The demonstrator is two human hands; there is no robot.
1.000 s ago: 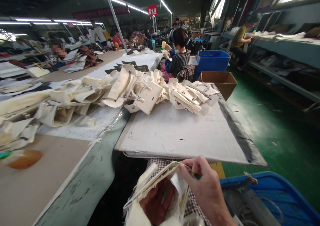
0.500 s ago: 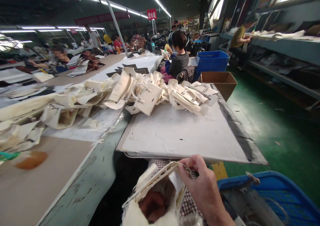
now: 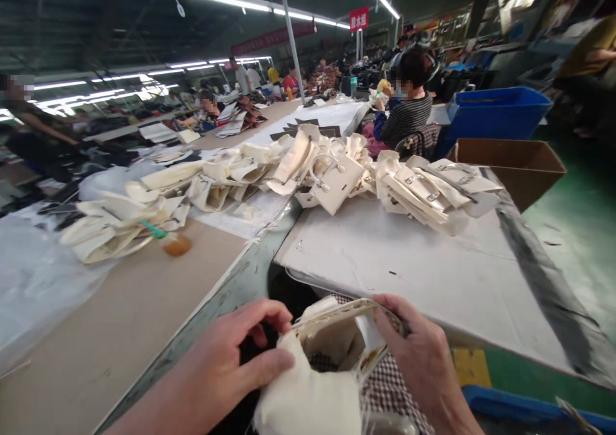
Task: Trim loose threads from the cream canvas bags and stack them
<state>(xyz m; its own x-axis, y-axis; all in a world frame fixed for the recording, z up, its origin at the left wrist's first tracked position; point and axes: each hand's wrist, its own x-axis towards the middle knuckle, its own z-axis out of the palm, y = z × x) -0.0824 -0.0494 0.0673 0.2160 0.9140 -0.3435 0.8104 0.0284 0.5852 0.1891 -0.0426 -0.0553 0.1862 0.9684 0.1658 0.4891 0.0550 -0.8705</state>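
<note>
A cream-coloured bag [image 3: 327,364] with its mouth open sits on my lap at the bottom of the view, just in front of the white work board [image 3: 433,262]. My left hand [image 3: 226,364] grips the bag's left side, thumb and fingers pinched on its rim and body. My right hand [image 3: 423,358] holds the bag's right rim, fingers curled over the edge. A checked cloth [image 3: 385,390] lies under the bag.
A heap of similar cream bags [image 3: 337,178] lies across the back of the board, and more bags [image 3: 125,223] lie on the brown table at left. A cardboard box [image 3: 510,165] and blue bin [image 3: 495,114] stand at right. A seated person [image 3: 407,111] works beyond.
My left hand has come out of the bag and now grips its outside. The view has swung left and dipped, so the table at left shows more.
</note>
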